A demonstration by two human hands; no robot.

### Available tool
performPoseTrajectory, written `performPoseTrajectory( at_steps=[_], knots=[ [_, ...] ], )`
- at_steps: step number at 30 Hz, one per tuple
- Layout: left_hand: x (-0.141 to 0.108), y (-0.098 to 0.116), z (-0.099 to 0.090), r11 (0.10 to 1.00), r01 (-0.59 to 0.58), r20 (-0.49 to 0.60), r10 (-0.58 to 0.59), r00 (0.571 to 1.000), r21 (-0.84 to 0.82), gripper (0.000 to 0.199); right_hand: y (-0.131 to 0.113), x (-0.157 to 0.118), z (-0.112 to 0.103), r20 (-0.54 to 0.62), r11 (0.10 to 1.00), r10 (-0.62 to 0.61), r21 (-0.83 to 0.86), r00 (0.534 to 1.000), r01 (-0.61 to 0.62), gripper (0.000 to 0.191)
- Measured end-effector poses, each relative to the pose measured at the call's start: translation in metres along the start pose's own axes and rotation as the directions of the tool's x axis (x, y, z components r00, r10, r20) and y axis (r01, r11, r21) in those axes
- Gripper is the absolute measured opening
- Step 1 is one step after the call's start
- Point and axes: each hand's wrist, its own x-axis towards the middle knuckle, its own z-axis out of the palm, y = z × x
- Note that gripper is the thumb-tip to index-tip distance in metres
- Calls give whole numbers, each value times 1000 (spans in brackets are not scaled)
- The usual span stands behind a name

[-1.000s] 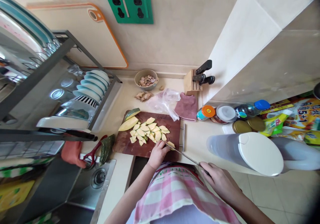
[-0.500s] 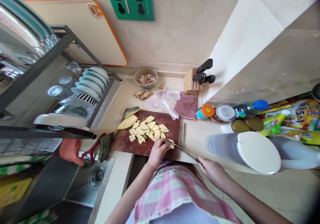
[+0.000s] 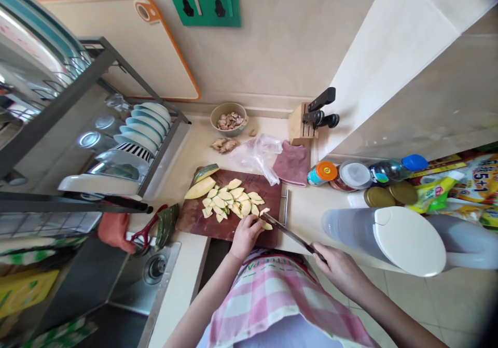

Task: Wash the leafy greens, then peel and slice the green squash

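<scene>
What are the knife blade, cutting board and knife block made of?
Knife blade: probably metal, thin and grey; finish unclear. Cutting board: maybe wood or composite; dark reddish-brown, smooth-looking surface. Knife block: likely wood, from its pale tan, matte look.

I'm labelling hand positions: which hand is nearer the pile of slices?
Left. The left hand is beside the pile of slices, on its near side; the right hand is farther off, to the right, gripping the knife.

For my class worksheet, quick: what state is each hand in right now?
Left hand: curled, at a vegetable piece; whether it grips cannot be told.
Right hand: closed, holding the knife by its handle.
</scene>
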Motion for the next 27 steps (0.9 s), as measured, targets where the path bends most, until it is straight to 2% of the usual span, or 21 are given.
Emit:
performPoseTrajectory(
  at_steps=[6,10,14,16,18,22,24,27],
  knots=[
    [8,6,-5,999,23,44,-22,999,-30,21,-7,8,-7,-3,991,-20,-133,1000,19,27],
    [9,10,-13,998,68,155,-70,986,15,18,-4,16,-7,-25,996,-7,-86,1000,5,28],
    [5,9,-30,995,83,248,-94,964,54,19,1,20,-4,-24,999,22,-22,999,-23,30],
    [10,3,-41,994,84,242,-100,965,75,24,2,20,-1,-28,1000,26,8,999,-26,30],
    [21,-6,-49,982,105,183,-134,974,158,32,3,18,2,-31,999,27,42,999,-25,29],
    [40,-24,-51,927,147,118,-199,973,346,34,5,12,7,-35,996,50,73,998,-47,30],
    [41,-28,-50,939,110,124,-158,980,327,25,3,8,7,-38,995,51,86,998,-47,30],
    [40,-26,-51,981,11,165,-44,985,194,17,1,1,5,-23,993,27,119,999,-24,30]
  ],
)
